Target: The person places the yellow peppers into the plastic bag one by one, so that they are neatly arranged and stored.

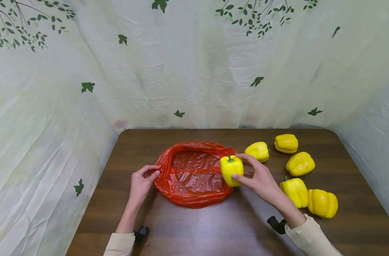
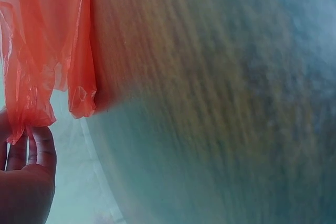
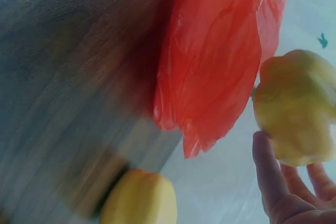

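Note:
A red plastic bag (image 1: 194, 201) stands on the wooden table with its mouth spread wide. At its left rim my left hand (image 1: 142, 182) pinches the film between thumb and fingers; the left wrist view shows the gathered bag edge (image 2: 31, 103) at the fingertips. My right hand (image 1: 258, 177) holds a yellow bell pepper (image 1: 230, 171), stem up, at the bag's right rim. In the right wrist view this pepper (image 3: 296, 108) is raised beside the upper part of the bag (image 3: 210, 56), with the fingertips along its underside.
Several more yellow bell peppers lie on the right of the table: one pepper (image 1: 257, 152) just behind my right hand, another (image 1: 286, 143) toward the back edge, and a touching pair (image 1: 322, 203) near my right forearm. A patterned fabric backdrop (image 1: 201, 71) hangs behind the table (image 1: 188, 234).

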The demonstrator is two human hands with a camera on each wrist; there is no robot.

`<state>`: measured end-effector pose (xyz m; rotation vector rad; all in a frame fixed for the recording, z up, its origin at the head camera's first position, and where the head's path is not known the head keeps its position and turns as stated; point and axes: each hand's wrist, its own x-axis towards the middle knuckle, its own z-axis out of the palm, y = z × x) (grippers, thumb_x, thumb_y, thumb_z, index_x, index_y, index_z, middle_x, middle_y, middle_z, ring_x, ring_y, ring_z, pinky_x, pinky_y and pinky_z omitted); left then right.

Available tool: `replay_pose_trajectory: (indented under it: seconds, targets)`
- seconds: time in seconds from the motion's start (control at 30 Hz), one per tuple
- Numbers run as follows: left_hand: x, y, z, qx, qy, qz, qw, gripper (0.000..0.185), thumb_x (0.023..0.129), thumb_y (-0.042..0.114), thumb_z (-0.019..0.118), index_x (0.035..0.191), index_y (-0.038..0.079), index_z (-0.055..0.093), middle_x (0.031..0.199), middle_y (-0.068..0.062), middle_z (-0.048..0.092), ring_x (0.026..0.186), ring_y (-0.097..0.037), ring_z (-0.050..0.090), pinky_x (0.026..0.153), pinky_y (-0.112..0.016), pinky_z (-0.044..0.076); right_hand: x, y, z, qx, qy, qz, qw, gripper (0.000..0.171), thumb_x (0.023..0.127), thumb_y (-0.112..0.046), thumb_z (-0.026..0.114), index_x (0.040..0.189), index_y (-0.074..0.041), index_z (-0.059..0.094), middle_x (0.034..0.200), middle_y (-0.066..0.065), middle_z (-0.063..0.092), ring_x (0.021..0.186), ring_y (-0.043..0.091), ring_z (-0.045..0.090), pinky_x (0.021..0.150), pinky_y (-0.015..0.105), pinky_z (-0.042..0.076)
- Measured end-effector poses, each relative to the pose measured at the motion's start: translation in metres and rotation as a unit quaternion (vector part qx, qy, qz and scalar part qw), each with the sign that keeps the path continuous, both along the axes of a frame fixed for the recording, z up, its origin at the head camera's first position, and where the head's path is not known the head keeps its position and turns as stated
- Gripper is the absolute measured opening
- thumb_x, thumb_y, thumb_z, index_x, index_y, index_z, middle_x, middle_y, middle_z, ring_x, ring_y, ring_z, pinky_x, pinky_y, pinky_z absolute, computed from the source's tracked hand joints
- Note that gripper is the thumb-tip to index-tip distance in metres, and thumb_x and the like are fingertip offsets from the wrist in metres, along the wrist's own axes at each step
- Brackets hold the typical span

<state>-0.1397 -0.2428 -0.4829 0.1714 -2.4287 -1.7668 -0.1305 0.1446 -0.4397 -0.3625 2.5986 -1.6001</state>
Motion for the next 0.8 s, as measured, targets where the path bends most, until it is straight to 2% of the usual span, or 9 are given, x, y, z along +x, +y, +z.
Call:
replay_pose_trajectory:
  seconds: [0.1,0.2,0.3,0.53,0.6,0.7,0.8]
  targets:
    - [0.005,0.006,0.014,-0.008,-0.007,-0.005,0.9999,0.015,0.086,0.002,0.065,0.1,-0.002,0.068,0.097,-0.021,0.063,0.071,-0.024,0.055,0.056,-0.022,0.049,-0.002,-0.004,0.0,-0.001,-0.011,0.013,1.0,0.064,0.076,-0.042,0.075,0.13,-0.027,0.046,0.125,-0.006,0.049,0.109,0.02,0.053,0.082,0.032,0.051]
    - [0.006,0.008,0.018,-0.014,-0.008,-0.004,0.9999,0.016,0.086,0.001,0.064,0.101,-0.003,0.068,0.097,-0.022,0.063,0.071,-0.025,0.054,0.054,-0.021,0.047,-0.006,-0.008,0.001,-0.002,-0.021,0.025,0.999,0.063,0.076,-0.042,0.075,0.13,-0.027,0.046,0.125,-0.004,0.05,0.108,0.02,0.055,0.084,0.034,0.05]
    - [0.005,0.006,0.015,-0.014,-0.004,-0.007,0.9999,0.016,0.086,0.002,0.065,0.101,-0.002,0.068,0.096,-0.022,0.063,0.07,-0.024,0.053,0.053,-0.021,0.046,-0.01,-0.011,0.003,0.005,-0.025,0.033,0.999,0.061,0.076,-0.043,0.074,0.128,-0.028,0.047,0.124,-0.003,0.05,0.108,0.019,0.055,0.085,0.035,0.05]
    - [-0.004,-0.004,-0.01,-0.015,0.0,0.002,0.9999,0.015,0.086,0.011,0.067,0.1,0.007,0.07,0.096,-0.014,0.064,0.07,-0.02,0.054,0.054,-0.023,0.049,-0.019,-0.019,0.009,0.037,-0.025,0.059,0.997,0.063,0.077,-0.046,0.073,0.13,-0.025,0.047,0.124,-0.004,0.052,0.107,0.02,0.055,0.082,0.038,0.051]
    - [-0.005,-0.005,-0.014,-0.019,0.003,0.005,0.9998,0.014,0.086,0.013,0.068,0.1,0.009,0.07,0.096,-0.012,0.064,0.071,-0.02,0.055,0.056,-0.023,0.05,-0.022,-0.022,0.009,0.041,-0.026,0.068,0.996,0.064,0.077,-0.046,0.073,0.131,-0.024,0.047,0.123,-0.004,0.053,0.108,0.02,0.054,0.082,0.039,0.051]
    - [-0.004,-0.005,-0.014,-0.02,0.008,0.001,0.9998,0.015,0.086,0.012,0.067,0.1,0.007,0.07,0.097,-0.013,0.064,0.072,-0.019,0.056,0.057,-0.023,0.05,-0.025,-0.027,0.009,0.058,-0.029,0.077,0.995,0.064,0.077,-0.046,0.073,0.13,-0.025,0.046,0.122,-0.005,0.053,0.108,0.018,0.053,0.083,0.038,0.05]
    - [-0.002,-0.002,-0.005,-0.007,0.007,-0.003,0.9999,0.015,0.085,0.007,0.067,0.1,0.003,0.07,0.096,-0.016,0.064,0.071,-0.021,0.056,0.056,-0.023,0.05,-0.029,-0.031,0.009,0.07,-0.033,0.085,0.993,0.063,0.077,-0.046,0.073,0.131,-0.026,0.046,0.122,-0.004,0.053,0.107,0.018,0.052,0.083,0.038,0.05]
